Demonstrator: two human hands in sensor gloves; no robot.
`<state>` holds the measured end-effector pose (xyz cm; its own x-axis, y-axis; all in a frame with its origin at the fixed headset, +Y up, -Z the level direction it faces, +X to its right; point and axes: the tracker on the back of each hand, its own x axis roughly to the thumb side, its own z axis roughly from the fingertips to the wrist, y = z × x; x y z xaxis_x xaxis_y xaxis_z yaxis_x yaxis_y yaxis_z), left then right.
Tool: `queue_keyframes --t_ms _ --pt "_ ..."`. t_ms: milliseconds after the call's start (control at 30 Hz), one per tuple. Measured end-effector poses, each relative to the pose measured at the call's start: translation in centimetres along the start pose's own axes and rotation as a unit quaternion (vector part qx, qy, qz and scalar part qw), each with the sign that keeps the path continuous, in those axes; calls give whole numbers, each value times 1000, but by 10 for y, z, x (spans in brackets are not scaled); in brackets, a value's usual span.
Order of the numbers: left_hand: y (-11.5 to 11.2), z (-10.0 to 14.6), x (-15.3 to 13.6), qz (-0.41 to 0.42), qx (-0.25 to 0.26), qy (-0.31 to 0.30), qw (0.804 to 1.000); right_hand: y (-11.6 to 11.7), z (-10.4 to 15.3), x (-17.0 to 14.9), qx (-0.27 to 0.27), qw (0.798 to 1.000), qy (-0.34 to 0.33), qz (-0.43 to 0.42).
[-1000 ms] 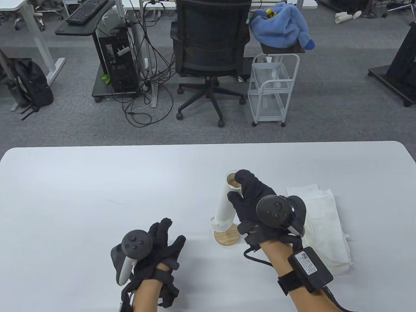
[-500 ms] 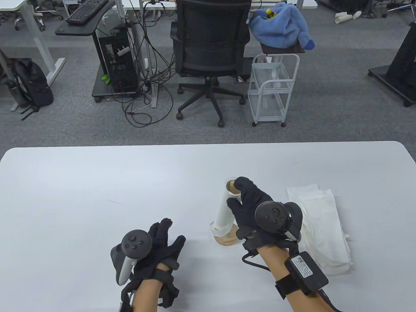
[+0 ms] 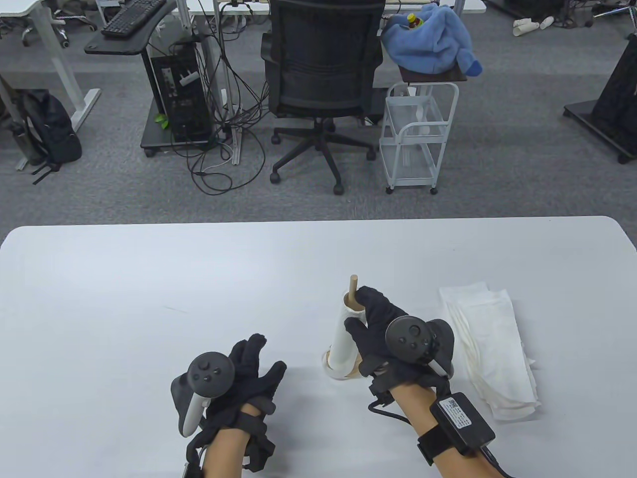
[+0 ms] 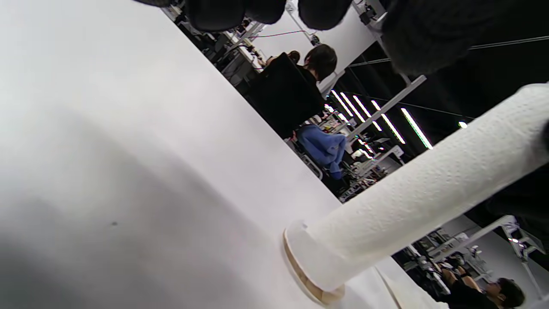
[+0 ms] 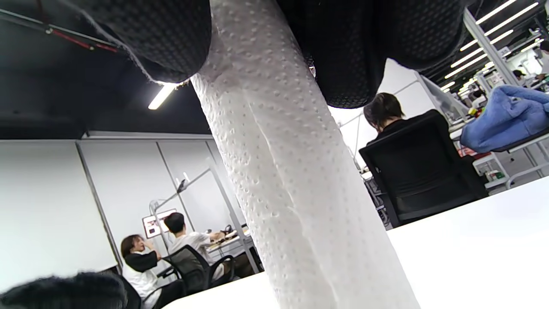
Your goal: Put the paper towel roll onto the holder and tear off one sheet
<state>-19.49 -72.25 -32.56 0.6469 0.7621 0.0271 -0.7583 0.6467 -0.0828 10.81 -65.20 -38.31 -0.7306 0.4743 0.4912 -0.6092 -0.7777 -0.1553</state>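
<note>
A thin, nearly used-up paper towel roll [image 3: 345, 337] stands on the wooden holder, whose peg [image 3: 353, 287] pokes out of the roll's top. The holder's round base [image 3: 351, 372] is mostly covered by the roll's lower end. My right hand [image 3: 373, 318] grips the roll's upper part, thumb on its left side, fingers over the rim. In the right wrist view the embossed roll [image 5: 296, 184] runs down between thumb and fingers. My left hand [image 3: 249, 366] rests on the table left of the holder, fingers relaxed, holding nothing. The left wrist view shows the roll [image 4: 420, 197] seated on the base [image 4: 311, 285].
A stack of folded white paper towels [image 3: 490, 348] lies just right of my right hand. The white table's far edge [image 3: 318, 221] runs across the middle of the table view. Beyond it stand an office chair [image 3: 321, 74] and a white cart [image 3: 418, 134].
My right hand has slid the roll down over the peg: the peg's tip now sticks out of the top, and the roll's lower end covers most of the base. The left hand has barely moved.
</note>
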Motion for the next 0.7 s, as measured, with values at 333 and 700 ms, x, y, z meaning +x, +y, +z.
queue_keyframes --t_ms 333,700 --pt "-9 4 85 -228 115 -122 959 -21 11 -9 -8 997 1 -81" --pt "-34 -34 133 -325 114 -190 919 -2 -3 -11 59 995 79 -35"
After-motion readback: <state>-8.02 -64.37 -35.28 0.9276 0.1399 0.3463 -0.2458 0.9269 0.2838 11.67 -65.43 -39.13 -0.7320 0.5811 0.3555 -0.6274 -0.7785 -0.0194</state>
